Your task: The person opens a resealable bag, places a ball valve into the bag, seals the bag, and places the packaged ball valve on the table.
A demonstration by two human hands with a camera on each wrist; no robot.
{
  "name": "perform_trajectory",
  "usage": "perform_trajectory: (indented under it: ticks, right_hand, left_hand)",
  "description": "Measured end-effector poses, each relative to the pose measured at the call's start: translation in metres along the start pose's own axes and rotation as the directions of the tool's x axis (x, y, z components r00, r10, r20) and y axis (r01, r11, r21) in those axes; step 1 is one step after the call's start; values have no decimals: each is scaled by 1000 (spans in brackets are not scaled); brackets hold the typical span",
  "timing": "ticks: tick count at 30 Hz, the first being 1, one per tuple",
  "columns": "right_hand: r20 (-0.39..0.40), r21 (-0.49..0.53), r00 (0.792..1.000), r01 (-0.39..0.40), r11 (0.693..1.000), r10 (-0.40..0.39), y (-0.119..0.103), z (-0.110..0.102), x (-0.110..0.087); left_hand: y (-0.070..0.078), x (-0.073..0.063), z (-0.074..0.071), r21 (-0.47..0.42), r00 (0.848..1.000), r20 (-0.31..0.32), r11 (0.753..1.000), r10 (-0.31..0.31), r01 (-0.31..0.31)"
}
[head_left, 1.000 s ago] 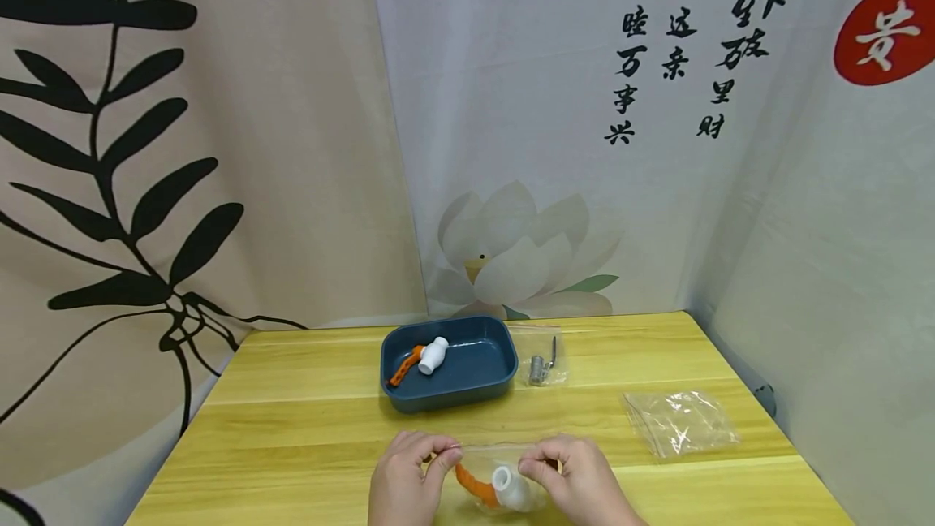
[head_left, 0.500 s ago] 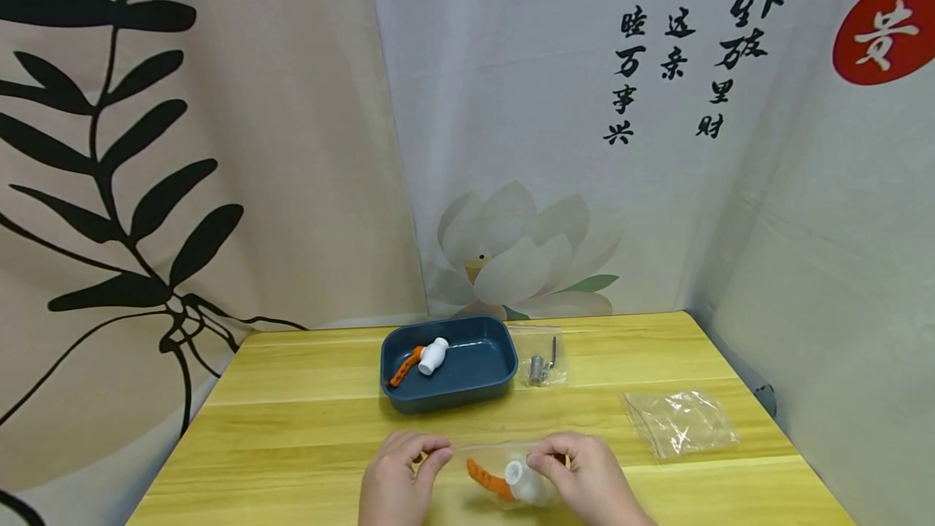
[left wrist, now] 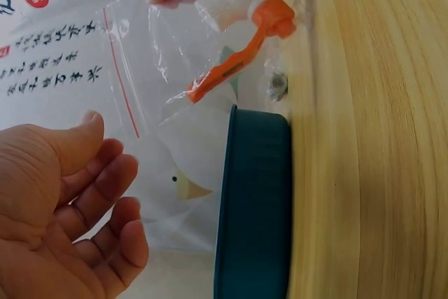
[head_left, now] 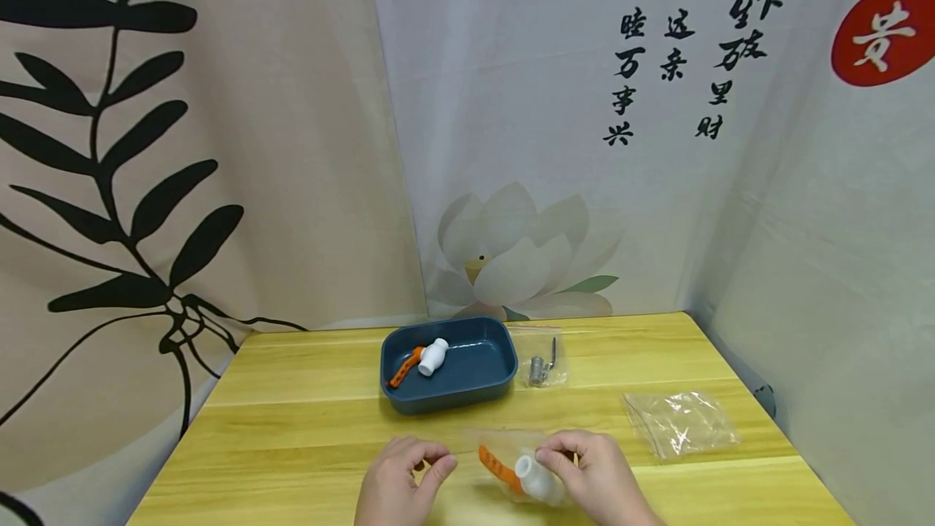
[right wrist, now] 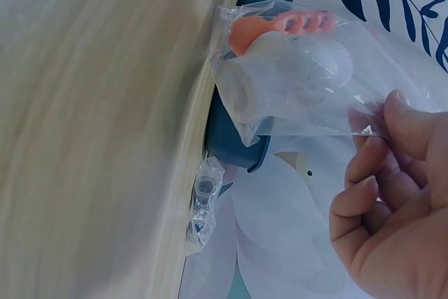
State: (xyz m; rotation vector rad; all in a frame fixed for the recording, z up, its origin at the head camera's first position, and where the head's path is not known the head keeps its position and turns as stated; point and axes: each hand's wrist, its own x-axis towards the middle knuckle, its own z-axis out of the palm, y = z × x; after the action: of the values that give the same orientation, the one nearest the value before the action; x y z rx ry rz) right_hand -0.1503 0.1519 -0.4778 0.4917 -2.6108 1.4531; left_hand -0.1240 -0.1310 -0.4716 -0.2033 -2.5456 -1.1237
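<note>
My right hand (head_left: 602, 473) pinches the edge of a clear zip bag (right wrist: 315, 120) between thumb and fingers. Inside the bag is a white plastic ball valve (head_left: 538, 480) with an orange handle (left wrist: 234, 64). My left hand (head_left: 405, 481) is beside the bag with its fingers loosely bent; the left wrist view shows a gap between its fingertips and the bag's red zip line (left wrist: 122, 75). Beyond the hands stands a dark blue tray (head_left: 467, 402), holding another white ball valve (head_left: 434, 356) with an orange handle (head_left: 406, 367).
A small clear bag (head_left: 558, 376) with a grey metal cylinder (head_left: 536, 370) and a thin dark bent piece (head_left: 553, 352) lies right of the tray. A crumpled clear bag (head_left: 679, 424) lies on the wooden table (head_left: 292, 428) at the right. A printed curtain hangs behind.
My left hand has let go of the bag's edge and moved slightly left. The bag with the ball valve has shifted right with my right hand.
</note>
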Motion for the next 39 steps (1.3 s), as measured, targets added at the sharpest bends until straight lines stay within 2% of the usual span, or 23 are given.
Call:
perform_trajectory:
  ticks: [4, 11, 14, 17, 21, 23, 25, 33, 39]
  right_hand:
    - [7, -5, 1000, -23, 1000, 23, 1, -2, 0]
    - [-1, -24, 999, -36, 999, 36, 2, -4, 0]
    - [-20, -39, 1000, -19, 999, 18, 2, -5, 0]
    - [-49, -69, 999, 16, 997, -19, 2, -7, 0]
    - [-79, -110, 995, 55, 992, -64, 2, -12, 0]
    - [-86, -115, 995, 43, 992, -53, 2, -17, 2]
    - [-96, -120, 995, 29, 992, -41, 4, -22, 5]
    - [-154, -188, 988, -44, 981, 14, 9, -48, 22]
    - [-167, -231, 985, -85, 969, 47, 16, -72, 41]
  left_hand:
    - [-3, -2, -2, 11, 997, 80, 1000, -19, 18]
    - [-8, -3, -4, 35, 987, 162, 999, -8, 2]
    - [-10, -3, -5, 32, 978, 208, 999, -9, 2]
    - [-12, -1, -7, 32, 959, 284, 999, -13, 4]
    - [-15, 3, -9, 30, 916, 401, 1000, -18, 7]
    - [-16, 4, -9, 30, 901, 435, 1000, -15, 2]
    - [-17, 5, -9, 32, 893, 449, 999, -12, -3]
    - [-18, 3, -13, 72, 901, 434, 997, -11, -22]
    - [-17, 2, -16, 92, 903, 430, 996, -24, -17]
